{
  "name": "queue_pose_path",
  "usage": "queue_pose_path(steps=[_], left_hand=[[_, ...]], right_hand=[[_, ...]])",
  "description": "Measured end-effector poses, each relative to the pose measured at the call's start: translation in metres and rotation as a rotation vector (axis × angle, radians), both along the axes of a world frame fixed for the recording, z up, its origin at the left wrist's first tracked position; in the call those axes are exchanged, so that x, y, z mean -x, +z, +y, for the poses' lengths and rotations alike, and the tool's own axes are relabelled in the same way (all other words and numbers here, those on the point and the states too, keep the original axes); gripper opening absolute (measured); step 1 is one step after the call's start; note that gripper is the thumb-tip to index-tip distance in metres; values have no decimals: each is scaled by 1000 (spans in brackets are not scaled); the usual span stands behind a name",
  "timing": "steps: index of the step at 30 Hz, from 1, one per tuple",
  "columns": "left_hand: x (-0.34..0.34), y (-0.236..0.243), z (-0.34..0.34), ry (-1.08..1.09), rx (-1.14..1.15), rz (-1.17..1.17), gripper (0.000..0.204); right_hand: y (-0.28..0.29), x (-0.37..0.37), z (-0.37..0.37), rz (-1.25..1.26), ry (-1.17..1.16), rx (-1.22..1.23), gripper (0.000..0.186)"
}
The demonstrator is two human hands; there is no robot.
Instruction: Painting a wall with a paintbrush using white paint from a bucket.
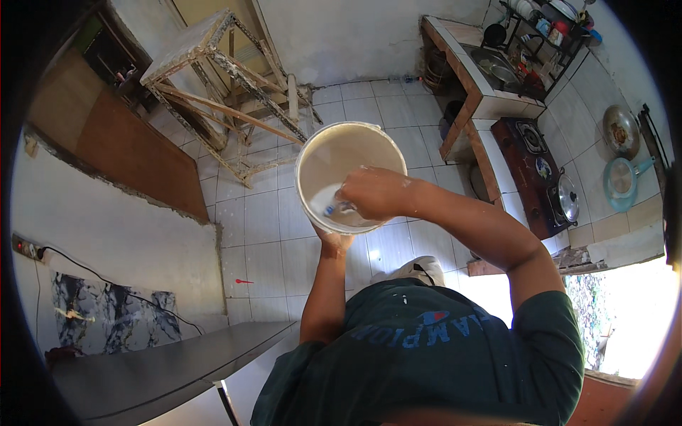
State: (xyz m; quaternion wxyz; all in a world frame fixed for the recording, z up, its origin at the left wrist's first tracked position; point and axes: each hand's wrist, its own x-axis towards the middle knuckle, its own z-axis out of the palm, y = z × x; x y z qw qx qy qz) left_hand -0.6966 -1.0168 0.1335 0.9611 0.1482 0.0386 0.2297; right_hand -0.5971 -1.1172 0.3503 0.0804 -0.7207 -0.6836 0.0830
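Observation:
A white bucket is tilted so that its mouth faces up toward me. My left hand supports it from below at the near side, with the fingers mostly hidden behind the bucket. Inside it, my right hand is closed around a small clear plastic thing with a blue end, whose exact kind I cannot make out. That thing is low in the bucket, by a patch of whitish material. Pale smears mark my right wrist.
A paint-spattered scaffold stand stands at the far left, near a brown door panel. On the right are a tiled counter, a gas stove and hanging pans. A dark tabletop fills the lower left. A small red item lies on the tiled floor.

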Motion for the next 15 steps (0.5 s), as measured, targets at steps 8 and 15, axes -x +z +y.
queue_pose_path(steps=[8,15], left_hand=[[-3,3,-9,19,-85,43,67],[-7,-2,-3,-42,-33,29,63]], right_hand=[[15,-9,-6,46,-318,-119,27],[1,-2,-18,5,3,98,23]])
